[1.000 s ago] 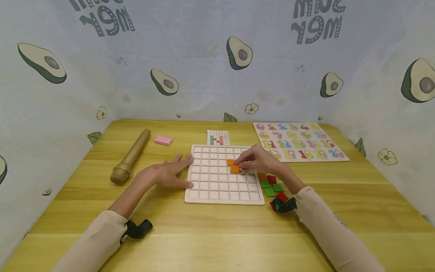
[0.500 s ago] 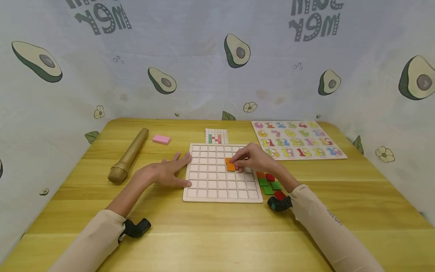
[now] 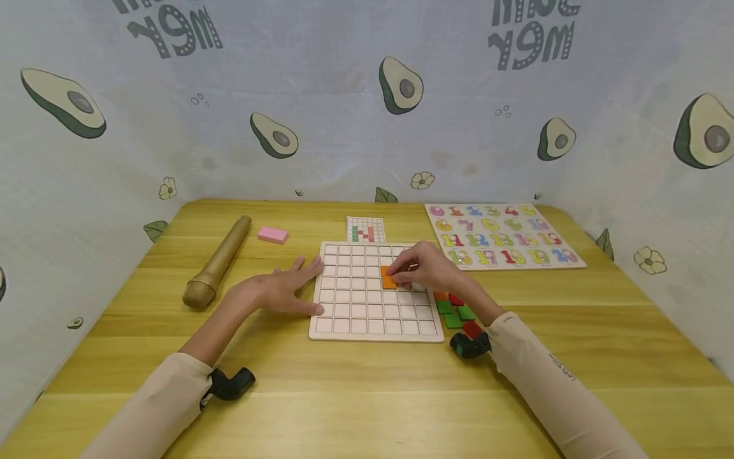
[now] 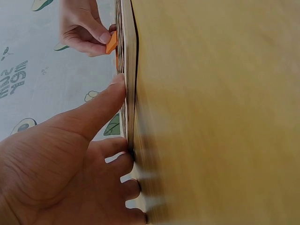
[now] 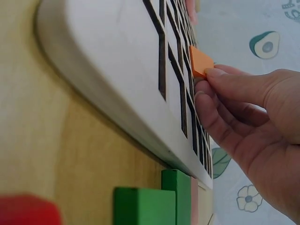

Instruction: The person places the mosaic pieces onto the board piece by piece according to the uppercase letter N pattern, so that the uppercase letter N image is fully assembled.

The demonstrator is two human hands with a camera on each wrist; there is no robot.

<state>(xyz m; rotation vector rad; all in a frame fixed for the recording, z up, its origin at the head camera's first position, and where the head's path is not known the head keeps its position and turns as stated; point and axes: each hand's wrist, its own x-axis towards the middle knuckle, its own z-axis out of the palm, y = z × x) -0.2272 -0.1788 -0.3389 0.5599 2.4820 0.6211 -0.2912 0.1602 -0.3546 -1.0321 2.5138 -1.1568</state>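
A white grid board (image 3: 358, 312) lies on the table. My left hand (image 3: 287, 294) rests at its left edge with fingers spread, the thumb (image 4: 105, 105) on the rim in the left wrist view. My right hand (image 3: 427, 264) reaches over the board's right half and pinches an orange square tile (image 3: 390, 282) between thumb and fingertips. In the right wrist view that tile (image 5: 200, 62) is tilted, one edge down at the grid. Another orange tile (image 3: 385, 270) sits just behind it in the grid. Part of the board's upper right is hidden under my right hand.
Green tiles (image 3: 452, 320) and red tiles (image 3: 473, 329) lie right of the board. A small patterned grid card (image 3: 365, 229) is behind it. A number puzzle board (image 3: 499, 233) lies back right; a gold microphone (image 3: 219, 264) and pink block (image 3: 273, 235) are left.
My right hand has moved slightly left and back with the orange tile, bringing it up against the other orange tile. My left hand stays at the board's edge.
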